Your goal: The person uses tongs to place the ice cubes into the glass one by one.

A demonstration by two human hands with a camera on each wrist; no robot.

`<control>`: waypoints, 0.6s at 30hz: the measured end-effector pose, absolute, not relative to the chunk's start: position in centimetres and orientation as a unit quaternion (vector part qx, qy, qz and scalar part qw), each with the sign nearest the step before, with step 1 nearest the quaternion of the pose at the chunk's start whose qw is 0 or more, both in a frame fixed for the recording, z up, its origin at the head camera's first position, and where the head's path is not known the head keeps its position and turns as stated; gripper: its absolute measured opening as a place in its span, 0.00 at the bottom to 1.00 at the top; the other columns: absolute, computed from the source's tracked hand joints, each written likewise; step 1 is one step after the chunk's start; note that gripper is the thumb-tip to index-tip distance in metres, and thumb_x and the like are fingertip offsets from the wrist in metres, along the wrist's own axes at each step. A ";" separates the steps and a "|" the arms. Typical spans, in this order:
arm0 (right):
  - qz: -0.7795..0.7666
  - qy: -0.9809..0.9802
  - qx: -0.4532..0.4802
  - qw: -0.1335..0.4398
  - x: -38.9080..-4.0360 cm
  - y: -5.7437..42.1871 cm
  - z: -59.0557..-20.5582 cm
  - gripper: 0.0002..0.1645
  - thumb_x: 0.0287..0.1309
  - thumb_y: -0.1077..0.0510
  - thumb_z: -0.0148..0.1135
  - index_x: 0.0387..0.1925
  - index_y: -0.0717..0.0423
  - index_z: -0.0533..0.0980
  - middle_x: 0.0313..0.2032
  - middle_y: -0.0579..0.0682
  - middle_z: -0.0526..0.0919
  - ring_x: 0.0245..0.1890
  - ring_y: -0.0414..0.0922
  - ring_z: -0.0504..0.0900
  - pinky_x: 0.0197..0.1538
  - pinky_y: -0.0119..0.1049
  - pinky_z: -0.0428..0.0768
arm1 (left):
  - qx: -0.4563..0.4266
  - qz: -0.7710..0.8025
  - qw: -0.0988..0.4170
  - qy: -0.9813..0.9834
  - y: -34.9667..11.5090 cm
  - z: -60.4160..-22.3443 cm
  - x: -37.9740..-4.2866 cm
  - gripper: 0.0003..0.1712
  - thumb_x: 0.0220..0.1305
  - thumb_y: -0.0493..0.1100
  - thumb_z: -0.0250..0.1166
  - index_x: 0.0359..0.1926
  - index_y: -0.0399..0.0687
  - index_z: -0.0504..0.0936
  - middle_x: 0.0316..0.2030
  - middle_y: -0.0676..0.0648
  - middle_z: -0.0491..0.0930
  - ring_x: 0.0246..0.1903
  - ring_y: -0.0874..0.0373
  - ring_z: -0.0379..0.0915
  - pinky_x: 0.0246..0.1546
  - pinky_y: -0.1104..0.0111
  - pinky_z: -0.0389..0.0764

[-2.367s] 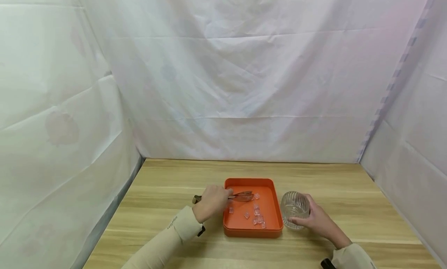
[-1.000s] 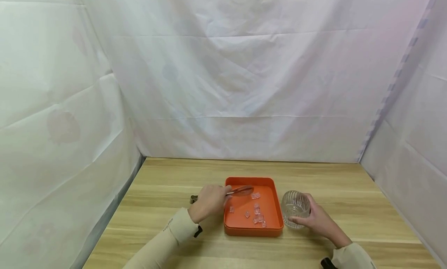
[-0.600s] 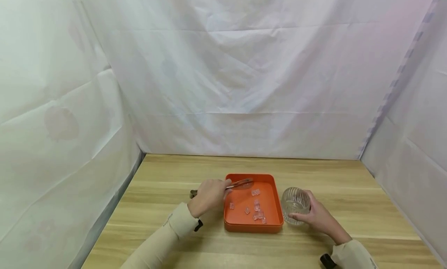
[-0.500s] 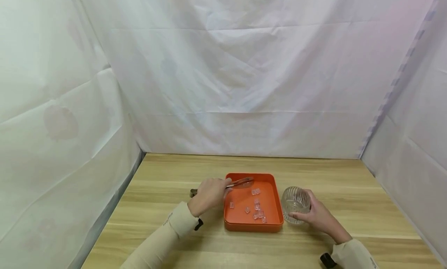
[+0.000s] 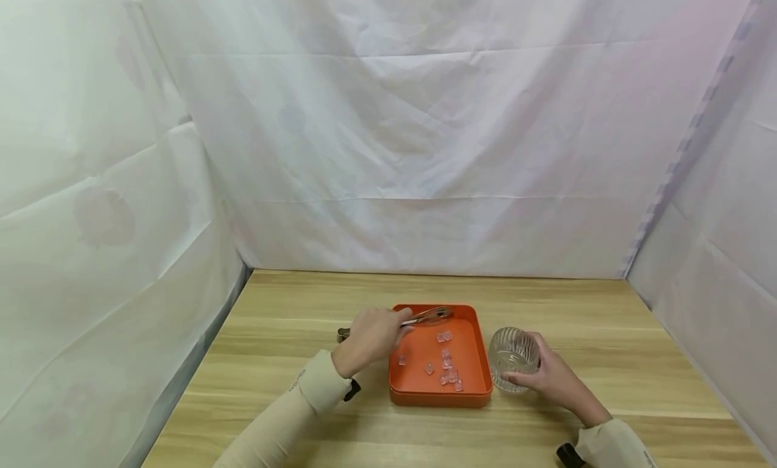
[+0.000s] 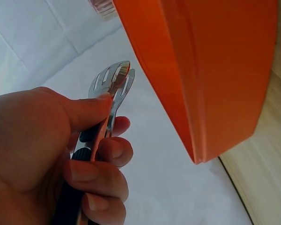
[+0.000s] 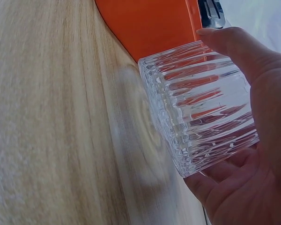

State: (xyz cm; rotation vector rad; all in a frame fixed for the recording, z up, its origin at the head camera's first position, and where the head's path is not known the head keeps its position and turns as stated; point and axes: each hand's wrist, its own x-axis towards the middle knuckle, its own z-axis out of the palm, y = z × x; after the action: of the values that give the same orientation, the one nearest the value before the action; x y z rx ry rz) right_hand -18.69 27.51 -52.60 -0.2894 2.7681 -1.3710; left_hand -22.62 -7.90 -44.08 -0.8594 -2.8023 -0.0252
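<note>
My left hand (image 5: 370, 336) grips a pair of metal tongs (image 6: 113, 86) by their dark handles. The slotted heads lie close together in the left wrist view. From the head view, those heads reach over the back part of an orange square tray (image 5: 419, 399). Several small clear cubes (image 5: 447, 362) are scattered on the tray's floor, in front of the tongs. Just right of the tray, my right hand (image 5: 549, 373) holds a ribbed clear glass (image 7: 201, 108), thumb on one side and fingers on the other. Its mouth faces up in the head view.
The tray and glass are on a light wooden table (image 5: 291, 306). White cloth (image 5: 388, 131) hangs behind the table and along both sides. The glass stands close to the tray's right wall.
The tongs were low near the back cubes, then rose away toward the tray's back. Since half a second ago, my left hand has shifted right with them. My right hand keeps the glass in place.
</note>
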 end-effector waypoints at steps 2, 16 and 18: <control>-0.438 0.894 -0.096 0.016 -18.6 27.5 -52.5 0.53 0.38 0.44 0.76 0.62 0.52 0.57 0.50 0.61 0.75 0.40 0.47 0.80 0.37 0.35 0.77 | -0.294 -0.009 0.104 -0.950 -7.6 -43.9 -22.5 0.12 0.66 0.58 0.55 0.36 0.58 0.73 0.11 0.57 0.62 0.09 0.63 0.57 0.08 0.71 0.56; -0.441 0.892 -0.093 0.020 -18.3 27.2 -52.2 0.55 0.37 0.44 0.76 0.63 0.53 0.56 0.52 0.62 0.74 0.41 0.48 0.80 0.38 0.35 0.77 | -0.312 -0.021 0.129 -0.941 -5.7 -42.8 -22.0 0.13 0.67 0.60 0.52 0.35 0.60 0.73 0.11 0.58 0.62 0.09 0.64 0.57 0.09 0.70 0.56; -0.444 0.891 -0.092 0.020 -18.3 27.2 -52.2 0.55 0.37 0.44 0.76 0.63 0.53 0.56 0.52 0.62 0.74 0.42 0.49 0.80 0.39 0.34 0.77 | -0.317 -0.026 0.129 -0.939 -5.4 -42.6 -21.9 0.13 0.67 0.60 0.51 0.35 0.60 0.73 0.11 0.59 0.62 0.09 0.65 0.57 0.09 0.70 0.56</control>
State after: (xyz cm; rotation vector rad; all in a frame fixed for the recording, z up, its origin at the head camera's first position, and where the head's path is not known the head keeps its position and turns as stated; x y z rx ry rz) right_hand -18.30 27.18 -52.18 -0.2869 2.7647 -1.3781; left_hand -21.93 -5.44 -42.63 -0.9212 -2.7297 -0.0746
